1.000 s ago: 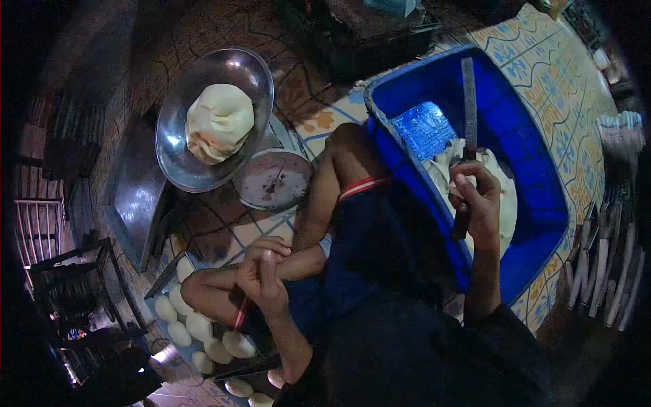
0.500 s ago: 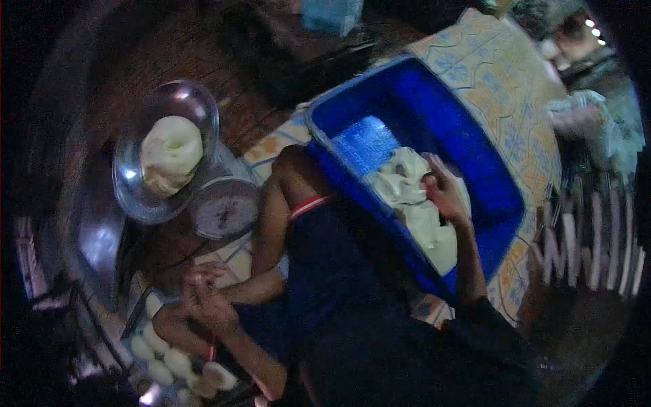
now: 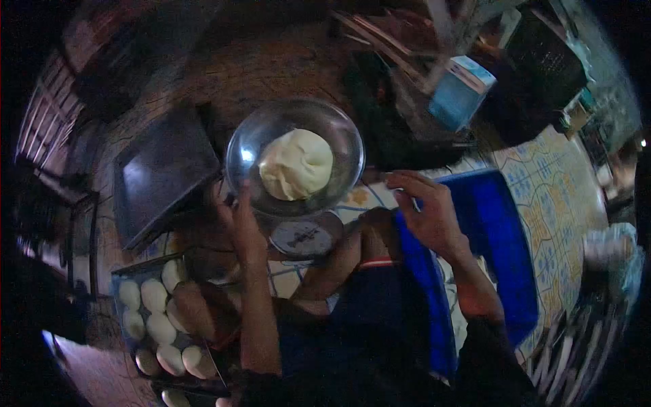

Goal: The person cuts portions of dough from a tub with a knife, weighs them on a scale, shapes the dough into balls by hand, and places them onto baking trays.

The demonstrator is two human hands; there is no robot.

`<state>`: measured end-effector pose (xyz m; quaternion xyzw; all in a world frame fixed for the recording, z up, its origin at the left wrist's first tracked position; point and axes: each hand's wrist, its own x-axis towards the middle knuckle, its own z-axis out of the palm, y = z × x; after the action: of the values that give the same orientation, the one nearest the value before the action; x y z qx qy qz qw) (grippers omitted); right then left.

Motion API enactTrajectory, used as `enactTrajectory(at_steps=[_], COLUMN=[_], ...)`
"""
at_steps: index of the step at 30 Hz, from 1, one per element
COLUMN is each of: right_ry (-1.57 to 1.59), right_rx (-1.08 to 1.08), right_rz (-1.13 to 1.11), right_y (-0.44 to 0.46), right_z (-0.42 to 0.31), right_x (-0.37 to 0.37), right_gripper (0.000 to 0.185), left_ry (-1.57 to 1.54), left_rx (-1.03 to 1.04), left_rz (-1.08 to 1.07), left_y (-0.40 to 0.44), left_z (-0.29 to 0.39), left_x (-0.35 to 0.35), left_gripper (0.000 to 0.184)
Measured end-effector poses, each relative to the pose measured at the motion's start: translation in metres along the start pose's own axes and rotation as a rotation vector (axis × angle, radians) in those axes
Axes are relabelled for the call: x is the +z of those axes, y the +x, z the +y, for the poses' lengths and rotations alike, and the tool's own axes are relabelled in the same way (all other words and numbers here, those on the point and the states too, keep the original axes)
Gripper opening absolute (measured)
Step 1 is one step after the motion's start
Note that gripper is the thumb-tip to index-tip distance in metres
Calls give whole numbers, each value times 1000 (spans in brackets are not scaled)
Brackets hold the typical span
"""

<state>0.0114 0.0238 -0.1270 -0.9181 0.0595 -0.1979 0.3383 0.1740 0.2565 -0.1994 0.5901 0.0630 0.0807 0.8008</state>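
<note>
A large lump of dough [image 3: 297, 165] lies in a round metal bowl [image 3: 349, 142], which sits over a scale with a round dial [image 3: 306, 236]. At the bowl's lower left edge is my left hand [image 3: 241, 220], blurred, its fingers apart and nothing visible in it. My right hand [image 3: 427, 207] is raised between the bowl and the blue tub [image 3: 485, 197], fingers apart and empty. More dough [image 3: 458, 305] shows in the tub, partly hidden behind my right forearm.
A tray [image 3: 122, 275] of several dough balls [image 3: 154, 296] lies at the lower left, beside my leg. An empty dark tray [image 3: 163, 176] is left of the bowl. A blue and white box [image 3: 462, 91] stands at the upper right. Sticks [image 3: 576, 356] are at the lower right.
The view has swung. My left hand has gone from near my knee up to the bowl. My right hand has left the tub's dough; the long blade it held earlier is no longer seen.
</note>
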Motion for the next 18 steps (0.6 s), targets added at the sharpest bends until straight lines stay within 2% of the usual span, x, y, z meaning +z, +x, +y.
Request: enactTrajectory(at_steps=[1,3,5,6,8,9,10,11,12,13,15,16,17,18], right_ry=[-8,112,-130,-130,-335,-343,-231,-118,-10,-17,691,685,824,960], right_rx=[-179,-140,-152,-185,-180,-212,-117,-17,-33,-56,225,209,266,327], right_rz=[-128,-187,-303,-296,-211,-221,-264,-305,-185,-195,-21,-36,75,187], right_y=[41,99,148,154,146,147,148,147,145,141,138,137,130,125], right_z=[-22,-47,-36,-32,-29,-38,-45,-50,-50,-48,-42,-53,-71,-85], right_x=[20,55,96,112,144,144,139,135,136,132,125,116,103,92], right_gripper=[28,36,58,58,69,69,67,66,52,52,42,42,37,32], left_ry=[33,93,165,245,299,361,341,461,580,564,-256,-609,-621,-706], left_rx=[-113,-167,-140,-130,-9,83,84,39,-10,-8,-78,-429,-425,-376], left_rz=[-3,-84,-3,68,30,-15,14,23,30,51,116,248,262,67], left_y=[9,13,38,48,33,25,25,25,26,38,74,43,43,44], left_z=[10,14,-36,-48,-22,-13,-10,-8,-3,-34,-123,-35,-40,-53], left_x=[6,16,11,9,7,9,12,14,13,10,5,15,9,4], left_gripper=[51,46,43,40,39,38,38,35,34,34,33,36,36,33])
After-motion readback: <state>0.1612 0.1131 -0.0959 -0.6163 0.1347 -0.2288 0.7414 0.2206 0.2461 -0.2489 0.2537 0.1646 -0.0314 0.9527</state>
